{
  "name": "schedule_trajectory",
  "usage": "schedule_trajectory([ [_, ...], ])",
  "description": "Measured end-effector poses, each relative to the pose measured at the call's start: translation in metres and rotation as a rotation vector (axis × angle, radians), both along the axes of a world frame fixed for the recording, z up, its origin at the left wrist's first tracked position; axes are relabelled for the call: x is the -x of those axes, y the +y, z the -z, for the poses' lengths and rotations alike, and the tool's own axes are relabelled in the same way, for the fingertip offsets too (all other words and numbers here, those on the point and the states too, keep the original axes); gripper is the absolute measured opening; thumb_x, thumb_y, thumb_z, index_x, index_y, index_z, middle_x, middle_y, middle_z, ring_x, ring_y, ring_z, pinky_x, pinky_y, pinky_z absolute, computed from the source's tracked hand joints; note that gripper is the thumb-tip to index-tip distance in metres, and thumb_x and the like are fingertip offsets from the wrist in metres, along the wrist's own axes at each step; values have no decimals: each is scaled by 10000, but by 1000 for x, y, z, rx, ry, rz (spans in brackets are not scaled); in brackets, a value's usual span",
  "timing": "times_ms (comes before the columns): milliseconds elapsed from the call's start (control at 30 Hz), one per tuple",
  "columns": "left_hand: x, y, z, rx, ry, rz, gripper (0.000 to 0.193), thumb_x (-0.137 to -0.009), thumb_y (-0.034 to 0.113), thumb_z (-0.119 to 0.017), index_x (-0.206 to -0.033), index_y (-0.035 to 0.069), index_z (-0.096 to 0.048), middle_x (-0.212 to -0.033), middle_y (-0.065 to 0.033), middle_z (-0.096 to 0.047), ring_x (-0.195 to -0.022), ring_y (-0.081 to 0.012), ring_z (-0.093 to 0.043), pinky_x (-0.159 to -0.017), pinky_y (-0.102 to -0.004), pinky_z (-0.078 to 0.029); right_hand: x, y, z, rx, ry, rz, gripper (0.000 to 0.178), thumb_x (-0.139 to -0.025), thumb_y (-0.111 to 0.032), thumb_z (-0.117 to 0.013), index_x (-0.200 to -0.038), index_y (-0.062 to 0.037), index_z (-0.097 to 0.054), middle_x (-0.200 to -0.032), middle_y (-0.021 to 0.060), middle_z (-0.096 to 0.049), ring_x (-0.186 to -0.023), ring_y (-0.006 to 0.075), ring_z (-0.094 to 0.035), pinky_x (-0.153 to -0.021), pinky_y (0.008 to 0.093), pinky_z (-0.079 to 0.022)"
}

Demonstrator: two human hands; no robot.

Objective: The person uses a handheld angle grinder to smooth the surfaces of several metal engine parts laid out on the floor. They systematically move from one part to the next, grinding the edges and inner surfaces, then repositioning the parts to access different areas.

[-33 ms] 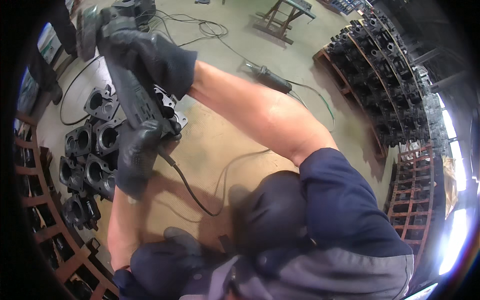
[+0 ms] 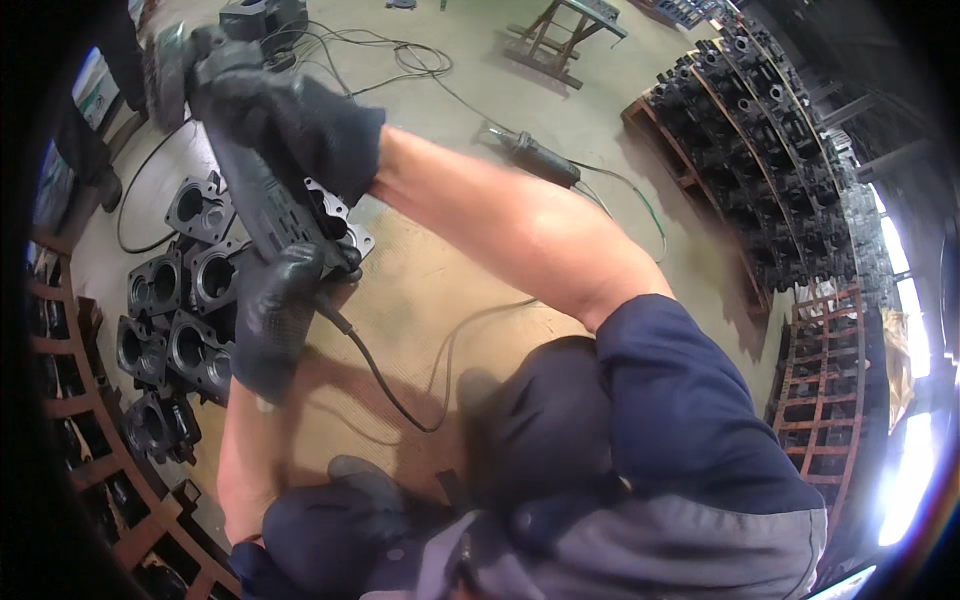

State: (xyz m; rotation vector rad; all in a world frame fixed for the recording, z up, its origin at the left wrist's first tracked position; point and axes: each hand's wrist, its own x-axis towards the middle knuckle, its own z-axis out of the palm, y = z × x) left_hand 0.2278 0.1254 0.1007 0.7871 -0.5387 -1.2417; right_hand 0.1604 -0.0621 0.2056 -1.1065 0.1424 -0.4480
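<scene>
A dark angle grinder [image 2: 258, 195] is held up at the left, its disc end [image 2: 168, 78] pointing to the far left. My gloved right hand [image 2: 290, 115] is wrapped round the front of the grinder near its head. Round the rear of its body, by the cord, my gloved left hand [image 2: 278, 310] is closed. The power cord [image 2: 385, 385] runs from the rear end and loops over the tan mat. Below and left of the tool stand several grey metal castings [image 2: 195, 345] with round bores. Part of another casting [image 2: 350, 235] shows behind the grinder; the hands hide the rest.
Another corded power tool [image 2: 540, 155] lies on the floor, with cables [image 2: 400, 50] coiled beyond it. Stacked dark castings [image 2: 740, 150] fill a pallet at right. Rusty metal racks [image 2: 825, 390] [image 2: 95, 420] stand on both sides. Another person's legs [image 2: 95, 150] are at far left.
The grinder's head and my right hand have shifted slightly to the left. My left hand keeps nearly the same place and hold.
</scene>
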Motion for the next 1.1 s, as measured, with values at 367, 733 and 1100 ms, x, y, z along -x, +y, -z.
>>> schedule_trajectory([
  [367, -11, -14, 10, -150, -534, -455, 429, -934, 140, -722, -1311, -47, -636, -1180, -62, -703, -1030, -164, -663, -913, -313, -555, -38, 38, 32, 4, 169, 37, 290, -1028, -262, -656, -1104, -3, -761, -932, 76, -744, -767, 149, -670, -647, 320, -541],
  [733, 16, -46, 16, -17, -637, -570, 644, -847, 102, -766, -1404, -60, -485, -1126, -156, -670, -1022, -215, -645, -908, -376, -542, -29, 13, 69, 147, 294, -43, 463, -1107, -335, -522, -1423, -6, -601, -1234, 146, -712, -1062, 220, -704, -965, 366, -572],
  [1100, 6, -61, 49, 78, -287, -412, 558, -804, -65, -707, -1344, -59, -569, -1163, -78, -677, -1077, -147, -625, -950, -314, -547, -69, 21, 66, 249, 504, 15, 412, -1093, -401, -557, -1176, -13, -667, -958, 91, -712, -774, 167, -690, -697, 300, -572],
])
